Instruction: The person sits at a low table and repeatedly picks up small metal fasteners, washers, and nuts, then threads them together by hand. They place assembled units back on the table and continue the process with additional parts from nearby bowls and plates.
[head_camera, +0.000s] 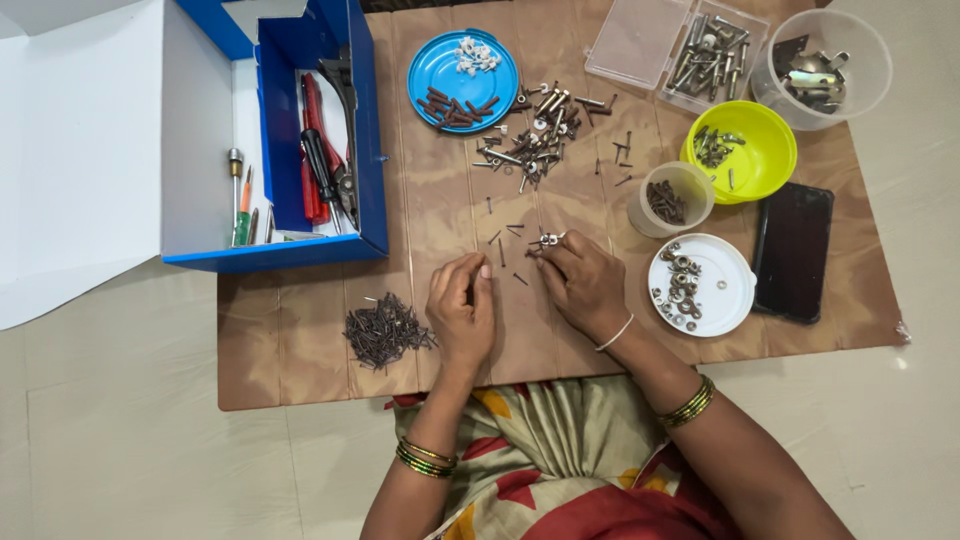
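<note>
My left hand (462, 308) rests on the brown mat (300, 330), its fingers curled together, and whether it holds a small piece is hidden. To its left lies a heap of small dark nails (385, 332). My right hand (582, 284) pinches a small silver nut or washer (548, 239) at its fingertips. A few loose dark nails (505, 240) lie between the two hands. Farther back is a mixed pile of screws and bolts (535, 135).
A blue lid (440, 60) with brown and white plugs, an open blue tool box (370, 150), a white lid (725, 290) with washers, a small cup (690, 185) of screws, a yellow bowl (770, 150), clear containers (850, 40) and a black phone (792, 250) surround the hands.
</note>
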